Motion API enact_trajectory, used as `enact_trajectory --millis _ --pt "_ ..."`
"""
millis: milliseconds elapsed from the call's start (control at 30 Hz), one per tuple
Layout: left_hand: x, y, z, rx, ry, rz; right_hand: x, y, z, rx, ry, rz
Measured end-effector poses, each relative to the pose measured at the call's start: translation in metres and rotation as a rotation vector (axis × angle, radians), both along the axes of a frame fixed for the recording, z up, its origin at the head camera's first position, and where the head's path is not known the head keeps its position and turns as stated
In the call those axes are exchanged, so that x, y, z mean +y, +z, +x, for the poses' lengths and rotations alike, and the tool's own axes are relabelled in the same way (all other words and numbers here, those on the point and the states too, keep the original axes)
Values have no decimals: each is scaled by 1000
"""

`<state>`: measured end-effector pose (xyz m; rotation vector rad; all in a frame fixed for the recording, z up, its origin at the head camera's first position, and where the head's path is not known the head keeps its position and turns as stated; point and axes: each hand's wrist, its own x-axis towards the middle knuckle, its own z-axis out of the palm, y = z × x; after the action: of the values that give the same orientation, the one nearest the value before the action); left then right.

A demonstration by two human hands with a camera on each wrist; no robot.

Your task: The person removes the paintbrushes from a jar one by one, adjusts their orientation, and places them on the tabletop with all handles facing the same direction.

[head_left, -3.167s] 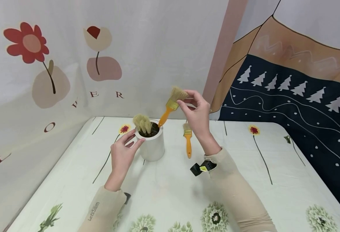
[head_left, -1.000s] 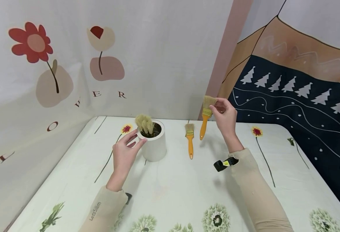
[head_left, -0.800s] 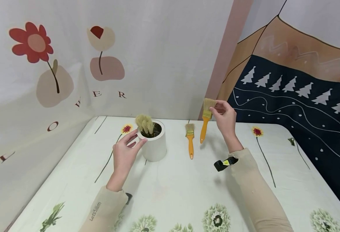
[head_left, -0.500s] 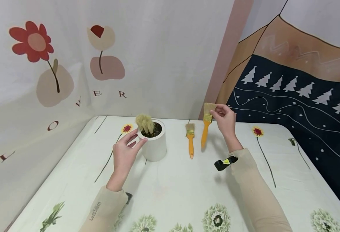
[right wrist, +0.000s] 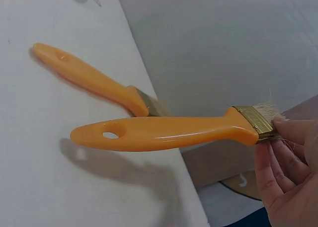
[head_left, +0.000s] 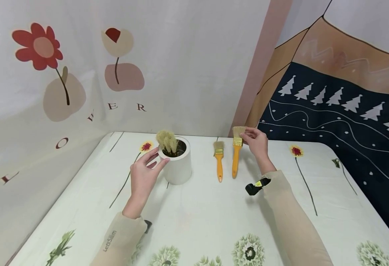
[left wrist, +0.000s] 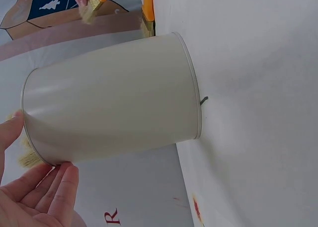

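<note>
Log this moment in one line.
left hand: holds white cylindrical pot | right hand: pinches orange-handled paintbrush by bristles, above white flowered tablecloth | matching second paintbrush: lying flat

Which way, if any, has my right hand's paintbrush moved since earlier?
Yes: in head view, the held paintbrush moved right, past the lying paintbrush, and lower.

I log remotely: near centre, left hand [head_left: 144, 176] holding white pot [head_left: 178, 171]; right of centre, right hand [head_left: 257, 144] pinching paintbrush [head_left: 236, 157], second brush [head_left: 219, 162] alongside.

Both sleeves [head_left: 126, 231] are beige, the left dark-lettered; the right-wrist camera [head_left: 253, 189] is black and yellow.
</note>
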<state>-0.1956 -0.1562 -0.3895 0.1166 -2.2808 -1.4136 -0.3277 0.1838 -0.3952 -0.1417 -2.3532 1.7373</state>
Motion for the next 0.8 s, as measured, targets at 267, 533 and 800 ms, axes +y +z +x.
enact_trajectory --millis 267,533,800 --pt "-1 0 0 9 7 -8 6 -20 -10 -93 -3 -82" --pt "0 1 0 5 8 -5 10 -37 -17 -170 3 -48" --pt "0 1 1 12 9 -18 9 -46 -21 -212 15 18"
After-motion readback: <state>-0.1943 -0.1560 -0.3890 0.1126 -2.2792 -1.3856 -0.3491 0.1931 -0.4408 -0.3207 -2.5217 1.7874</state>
